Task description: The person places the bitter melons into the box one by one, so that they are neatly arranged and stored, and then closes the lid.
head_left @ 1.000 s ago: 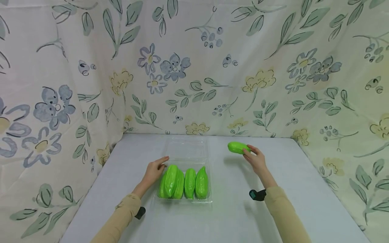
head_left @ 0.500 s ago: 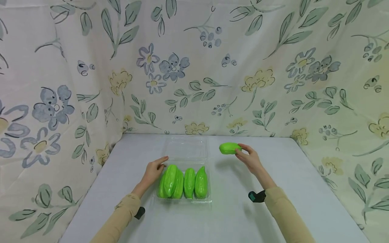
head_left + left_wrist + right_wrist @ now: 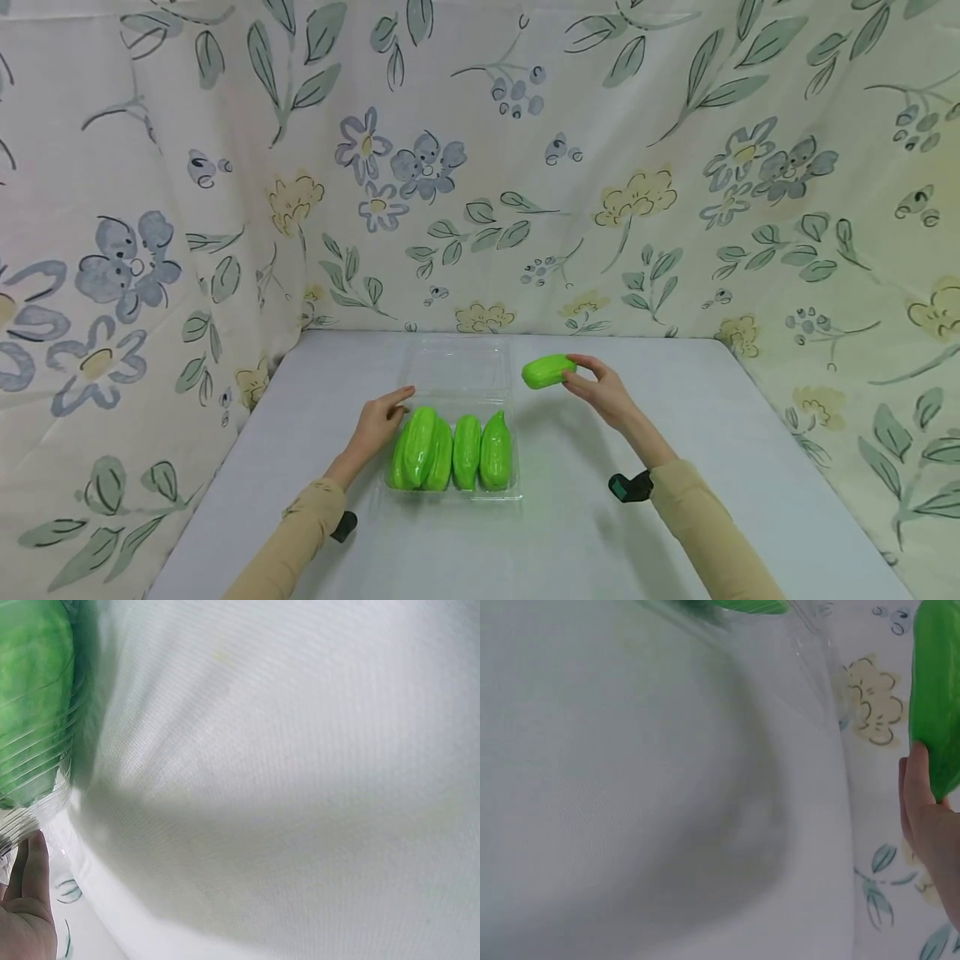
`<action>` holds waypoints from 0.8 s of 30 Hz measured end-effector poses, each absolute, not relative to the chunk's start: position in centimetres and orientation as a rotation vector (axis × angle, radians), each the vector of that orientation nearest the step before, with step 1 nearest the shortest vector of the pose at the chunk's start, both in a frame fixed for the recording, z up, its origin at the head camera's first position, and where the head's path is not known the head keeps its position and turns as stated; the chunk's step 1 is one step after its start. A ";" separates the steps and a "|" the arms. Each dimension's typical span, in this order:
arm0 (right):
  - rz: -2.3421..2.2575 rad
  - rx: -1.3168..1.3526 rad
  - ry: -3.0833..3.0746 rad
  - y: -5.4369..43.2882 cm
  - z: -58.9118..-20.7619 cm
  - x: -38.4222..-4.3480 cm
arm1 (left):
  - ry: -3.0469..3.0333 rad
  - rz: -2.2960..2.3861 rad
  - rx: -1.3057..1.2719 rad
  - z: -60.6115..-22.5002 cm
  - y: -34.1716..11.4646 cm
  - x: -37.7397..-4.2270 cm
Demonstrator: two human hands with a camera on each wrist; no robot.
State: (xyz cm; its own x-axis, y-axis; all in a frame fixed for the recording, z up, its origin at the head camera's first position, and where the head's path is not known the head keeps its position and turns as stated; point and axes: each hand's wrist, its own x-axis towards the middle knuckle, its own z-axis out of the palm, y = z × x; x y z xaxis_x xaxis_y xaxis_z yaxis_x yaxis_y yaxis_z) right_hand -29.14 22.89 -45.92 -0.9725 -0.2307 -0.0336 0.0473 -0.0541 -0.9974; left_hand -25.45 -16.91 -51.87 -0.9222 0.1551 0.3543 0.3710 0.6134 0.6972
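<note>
In the head view my right hand pinches a bright green, ridged gourd by one end between thumb and fingers. The gourd is in the air above the table, right of a clear plastic clamshell box. The right wrist view shows the same gourd at its right edge. Several like green gourds lie lengthwise in the box, one on top of others at the left. My left hand is at the box's upper left edge; in the left wrist view its straight fingers touch the clear plastic.
The box's clear lid lies folded back behind it, flat on the white table. A floral cloth hangs behind the table and along both sides. Each wrist carries a small black device, such as the right one.
My right hand has carried the gourd leftward, closer to the box, and the gourd's free end has dipped slightly. The left hand and the box have stayed in place.
</note>
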 end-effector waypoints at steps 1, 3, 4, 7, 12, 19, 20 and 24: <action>-2.131 -0.209 2.017 22.8 -45.8 -29.1 | -2.585 -1.201 -0.427 -51.9 -16.9 -25.5; -2.105 -0.228 2.024 22.6 -45.7 -29.0 | -2.592 -1.194 -0.424 -51.8 -16.9 -25.5; -2.092 -0.233 2.030 22.6 -45.7 -29.0 | -2.594 -1.192 -0.423 -51.8 -16.9 -25.5; -2.027 -0.265 2.073 22.5 -45.6 -29.0 | -2.597 -1.184 -0.424 -51.8 -16.9 -25.5; -1.929 -0.340 2.123 22.3 -45.2 -28.9 | -2.597 -1.189 -0.418 -51.8 -16.9 -25.5; -1.815 -0.458 2.114 21.7 -44.6 -28.5 | -2.588 -1.203 -0.424 -51.9 -17.0 -25.5; -1.792 -0.472 2.120 21.5 -44.5 -28.4 | -2.585 -1.204 -0.426 -51.9 -17.0 -25.5; -1.712 -0.521 2.135 20.7 -44.3 -28.2 | -2.582 -1.203 -0.431 -52.0 -17.0 -25.5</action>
